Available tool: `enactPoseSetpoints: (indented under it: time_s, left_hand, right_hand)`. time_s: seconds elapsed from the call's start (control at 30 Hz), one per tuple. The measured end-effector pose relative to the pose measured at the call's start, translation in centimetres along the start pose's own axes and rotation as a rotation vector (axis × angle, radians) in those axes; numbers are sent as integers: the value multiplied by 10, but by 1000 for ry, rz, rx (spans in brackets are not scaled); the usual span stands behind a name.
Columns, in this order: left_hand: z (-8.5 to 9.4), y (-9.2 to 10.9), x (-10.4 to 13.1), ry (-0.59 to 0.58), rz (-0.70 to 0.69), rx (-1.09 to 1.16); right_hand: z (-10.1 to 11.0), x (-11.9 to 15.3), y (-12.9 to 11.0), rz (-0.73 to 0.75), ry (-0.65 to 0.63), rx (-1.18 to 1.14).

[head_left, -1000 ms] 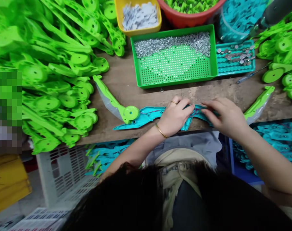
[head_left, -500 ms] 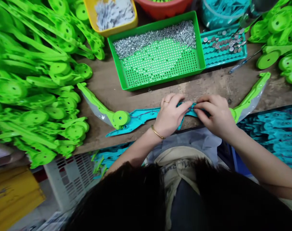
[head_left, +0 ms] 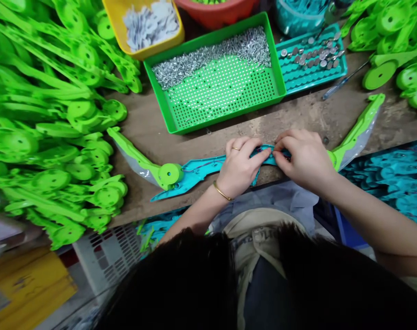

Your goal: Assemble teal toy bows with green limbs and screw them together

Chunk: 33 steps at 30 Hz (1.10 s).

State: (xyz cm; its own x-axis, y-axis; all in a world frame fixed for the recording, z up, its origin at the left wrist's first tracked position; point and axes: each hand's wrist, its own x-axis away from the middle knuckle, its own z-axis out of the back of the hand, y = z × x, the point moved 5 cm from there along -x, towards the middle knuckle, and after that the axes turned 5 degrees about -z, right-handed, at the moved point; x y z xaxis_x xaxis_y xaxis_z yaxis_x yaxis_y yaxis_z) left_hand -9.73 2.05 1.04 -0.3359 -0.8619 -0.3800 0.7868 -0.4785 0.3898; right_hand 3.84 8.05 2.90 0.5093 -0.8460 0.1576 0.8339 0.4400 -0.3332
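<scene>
A long blue plastic piece point(head_left: 203, 168) lies along the table's front edge, with a thin dark wire running in it. Green and grey curved arms adjoin it, one at the left point(head_left: 139, 158) and one at the right point(head_left: 358, 133). My left hand point(head_left: 241, 165), with a ring and a bracelet, lies over the middle of the blue piece and grips it between thumb and fingers. Right beside it, my right hand point(head_left: 303, 158) is closed, thumb and index fingertips pinched at the blue piece; anything between them is too small to make out.
A green tray point(head_left: 225, 87) of screws stands behind my hands, beside a blue tray point(head_left: 308, 78) of small round metal parts. A screwdriver point(head_left: 332, 88) lies right of it. Green parts point(head_left: 50, 133) pile up at left; a yellow bin point(head_left: 179, 43) and red bowl point(head_left: 217, 16) stand behind.
My right hand's fingers have drawn closer together at the blue piece, near my left fingertips. My left hand stays on the piece. The camera view has shifted slightly.
</scene>
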Motion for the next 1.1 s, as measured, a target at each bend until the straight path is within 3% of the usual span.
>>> enactPoseSetpoints:
  time_s: [0.33, 0.6, 0.73, 0.93, 1.1]
  left_hand:
    - [4, 5, -2, 57, -65, -55]
    - [-1, 0, -1, -41, -30, -4]
    - [-2, -1, 0, -59, -16, 2]
    - [-2, -2, -1, -87, 13, 9]
    - [0, -1, -2, -92, 33, 27]
  right_hand:
    - [1, -4, 3, -8, -85, -125]
    - [2, -10, -8, -47, -143, 105]
    - [2, -11, -7, -48, -123, 121]
    - [5, 4, 10, -32, 11, -193]
    - [0, 10, 6, 38, 67, -155]
